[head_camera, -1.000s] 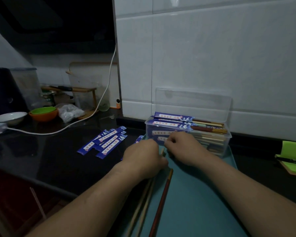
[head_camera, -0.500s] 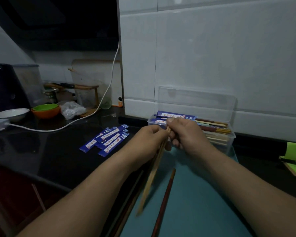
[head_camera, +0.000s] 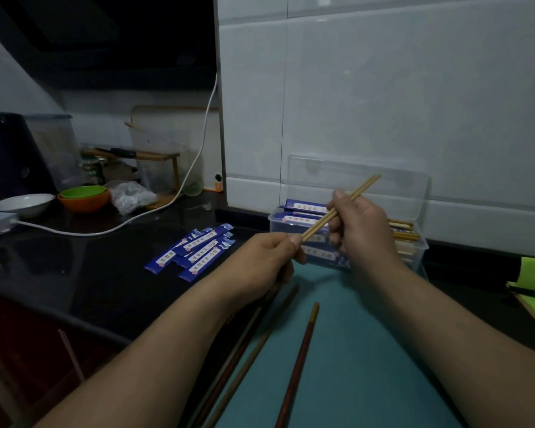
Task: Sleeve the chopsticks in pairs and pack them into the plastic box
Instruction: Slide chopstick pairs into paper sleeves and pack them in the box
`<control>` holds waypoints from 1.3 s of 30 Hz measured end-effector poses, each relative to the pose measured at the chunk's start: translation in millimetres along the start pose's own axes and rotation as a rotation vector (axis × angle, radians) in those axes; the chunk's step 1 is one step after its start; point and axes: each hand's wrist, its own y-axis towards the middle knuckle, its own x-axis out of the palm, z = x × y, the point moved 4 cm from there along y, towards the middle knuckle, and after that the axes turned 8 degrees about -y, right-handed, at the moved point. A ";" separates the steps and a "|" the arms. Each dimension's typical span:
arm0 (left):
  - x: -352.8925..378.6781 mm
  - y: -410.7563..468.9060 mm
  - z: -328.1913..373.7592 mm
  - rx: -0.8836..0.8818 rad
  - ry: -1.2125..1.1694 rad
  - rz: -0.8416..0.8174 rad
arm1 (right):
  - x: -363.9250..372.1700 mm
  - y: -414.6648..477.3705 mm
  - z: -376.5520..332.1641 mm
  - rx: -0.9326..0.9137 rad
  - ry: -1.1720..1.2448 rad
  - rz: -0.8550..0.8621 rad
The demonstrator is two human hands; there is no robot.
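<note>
A pair of pale chopsticks (head_camera: 363,188) is held in the air in front of the plastic box (head_camera: 416,254). Its long axis slants from lower left to upper right, with the free ends pointing up toward the tiled wall. The left hand (head_camera: 269,257) pinches the lower ends between thumb and curled fingers. The right hand (head_camera: 363,233) is closed around the middle. Blue sleeves (head_camera: 195,251) lie on the dark counter to the left, and loose chopsticks (head_camera: 300,359) lie on the teal mat (head_camera: 368,350) below.
</note>
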 end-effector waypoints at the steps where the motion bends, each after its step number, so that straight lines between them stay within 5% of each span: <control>1: -2.4 0.5 -2.5 0.001 0.023 0.002 | -5.0 1.6 0.2 0.003 0.014 0.037; 3: -3.0 3.3 -5.5 0.013 0.023 0.011 | -5.3 1.9 2.6 0.013 0.038 0.007; 9: -0.7 10.9 -7.3 0.127 0.068 0.042 | 31.5 -12.9 14.4 0.014 -0.013 -0.446; 13: -2.2 10.5 -7.5 0.132 0.130 0.105 | 27.2 -12.8 11.4 -0.005 -0.008 -0.345; 16: -27.5 10.3 -5.8 0.120 0.386 0.380 | 18.8 -10.0 9.4 0.002 -0.019 -0.238; 18: -49.3 7.1 -8.8 -0.019 0.663 0.489 | 18.1 -10.7 12.6 0.018 -0.044 -0.241; 21: -65.7 2.3 -23.3 -0.367 0.898 0.440 | 20.3 -13.4 14.1 0.022 -0.076 -0.266; 24: -65.6 1.3 -34.3 -0.506 0.937 0.363 | 21.6 -15.2 12.9 0.027 -0.096 -0.285; 39: -72.6 2.0 -35.0 -0.451 0.886 0.509 | 22.2 -18.3 13.1 0.058 -0.105 -0.324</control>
